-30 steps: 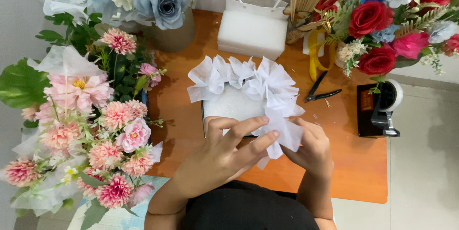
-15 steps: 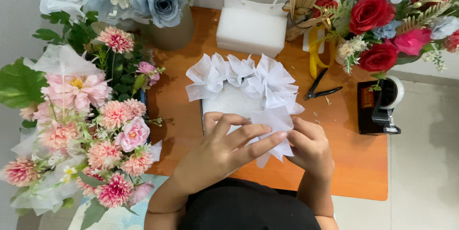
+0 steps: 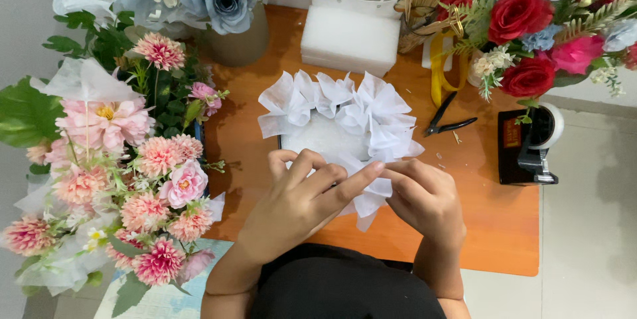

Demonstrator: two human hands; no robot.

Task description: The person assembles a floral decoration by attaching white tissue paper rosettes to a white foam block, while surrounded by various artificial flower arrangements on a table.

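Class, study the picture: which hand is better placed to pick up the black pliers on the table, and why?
Probably the right hand: it lies on the same side as the black pliers. The left hand would have to cross over the white paper ruffle.

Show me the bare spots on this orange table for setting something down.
Bare orange tabletop lies right of the right hand, below the black tape dispenser. A narrower strip runs between the pink flower bunch and the white ruffled paper wrap. The far edge is crowded: white foam block, black pliers, red roses.
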